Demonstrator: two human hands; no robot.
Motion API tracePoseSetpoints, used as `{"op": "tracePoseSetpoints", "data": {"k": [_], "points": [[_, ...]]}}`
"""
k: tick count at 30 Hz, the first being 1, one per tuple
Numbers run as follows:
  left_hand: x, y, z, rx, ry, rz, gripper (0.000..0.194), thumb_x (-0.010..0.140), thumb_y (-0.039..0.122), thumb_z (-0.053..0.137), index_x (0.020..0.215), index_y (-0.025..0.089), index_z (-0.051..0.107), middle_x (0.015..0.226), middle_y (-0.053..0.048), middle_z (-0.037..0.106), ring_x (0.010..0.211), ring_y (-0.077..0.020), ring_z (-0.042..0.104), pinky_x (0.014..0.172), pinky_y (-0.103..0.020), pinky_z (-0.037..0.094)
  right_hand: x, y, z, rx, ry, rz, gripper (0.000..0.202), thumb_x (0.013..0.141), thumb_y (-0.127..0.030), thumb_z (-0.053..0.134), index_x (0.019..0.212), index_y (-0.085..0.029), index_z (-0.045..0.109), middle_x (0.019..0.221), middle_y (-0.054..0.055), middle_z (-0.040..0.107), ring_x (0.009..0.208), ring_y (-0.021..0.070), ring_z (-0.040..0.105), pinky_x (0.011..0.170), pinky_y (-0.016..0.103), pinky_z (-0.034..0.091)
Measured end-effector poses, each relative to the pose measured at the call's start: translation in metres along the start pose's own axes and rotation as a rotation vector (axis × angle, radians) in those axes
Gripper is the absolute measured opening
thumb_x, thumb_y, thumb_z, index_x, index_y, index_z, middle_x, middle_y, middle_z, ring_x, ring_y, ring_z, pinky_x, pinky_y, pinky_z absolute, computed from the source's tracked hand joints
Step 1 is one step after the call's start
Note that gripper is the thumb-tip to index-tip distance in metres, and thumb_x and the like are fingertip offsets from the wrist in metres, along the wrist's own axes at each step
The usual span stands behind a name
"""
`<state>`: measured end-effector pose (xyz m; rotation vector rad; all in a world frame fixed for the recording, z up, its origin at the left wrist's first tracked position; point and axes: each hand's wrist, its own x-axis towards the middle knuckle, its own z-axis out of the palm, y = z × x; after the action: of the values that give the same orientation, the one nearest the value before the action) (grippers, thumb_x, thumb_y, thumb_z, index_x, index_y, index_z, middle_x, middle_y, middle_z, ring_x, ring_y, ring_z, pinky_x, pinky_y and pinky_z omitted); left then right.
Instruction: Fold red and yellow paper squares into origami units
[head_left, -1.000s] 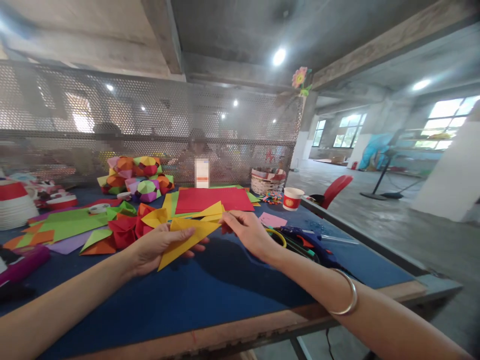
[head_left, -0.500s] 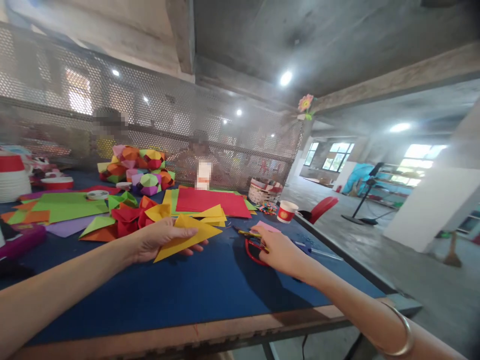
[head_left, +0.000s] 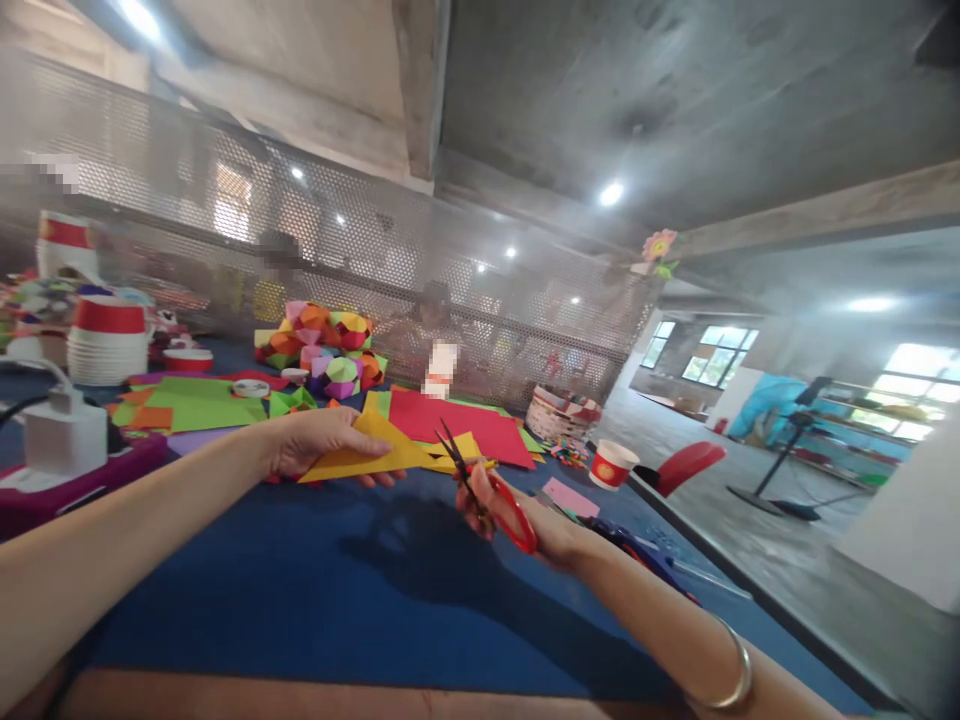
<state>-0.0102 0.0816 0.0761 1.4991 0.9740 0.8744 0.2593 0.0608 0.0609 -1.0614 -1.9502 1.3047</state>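
A folded sheet of yellow paper (head_left: 375,450) is pinched in my left hand (head_left: 322,445), thumb on top and fingers beneath. My right hand (head_left: 499,510) is closed on scissors with red handles (head_left: 517,520); the dark blades are parted and point up and left toward the paper without touching it. A yellow pencil-like item shows at my right fingers, partly hidden. Behind the paper lie red sheets (head_left: 457,420) over yellow and green ones. Several multicoloured folded-paper balls (head_left: 337,375) stand at the back left.
Stacked paper cups (head_left: 109,345) and a white charger (head_left: 66,435) on a purple power strip stand at left. Green sheets (head_left: 206,402) lie near them. At right are a woven basket (head_left: 562,412), a paper cup (head_left: 613,466), pink paper (head_left: 570,497) and the table's dark edge.
The scissors have been lifted off the table in my right hand, which has moved left toward the yellow paper. The view has shifted left. My left hand still grips the paper.
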Motion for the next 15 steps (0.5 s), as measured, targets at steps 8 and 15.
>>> {"op": "tracePoseSetpoints", "data": {"k": [8,15], "points": [[0.021,-0.010,-0.035,0.142,-0.274,-0.072,0.050,0.087,0.039,0.069,0.127,0.011,0.073,0.117,-0.013,0.079,0.103,-0.0264,0.075,0.081,-0.027,0.058,0.000,0.005,-0.011,-0.196,-0.084,-0.026,0.068,0.076,-0.090,0.061,0.082,-0.024,0.043,0.075,-0.004,0.034,0.062,0.0119,0.035,0.054,0.028,0.036],[0.019,-0.010,-0.027,0.182,-0.270,-0.095,0.057,0.082,0.046,0.071,0.126,0.010,0.073,0.113,-0.012,0.077,0.103,-0.0287,0.074,0.083,-0.030,0.057,-0.008,0.002,-0.009,-0.221,-0.037,0.025,0.076,0.071,-0.091,0.064,0.101,-0.023,0.050,0.079,-0.004,0.039,0.065,0.0118,0.035,0.055,0.026,0.033]]}}
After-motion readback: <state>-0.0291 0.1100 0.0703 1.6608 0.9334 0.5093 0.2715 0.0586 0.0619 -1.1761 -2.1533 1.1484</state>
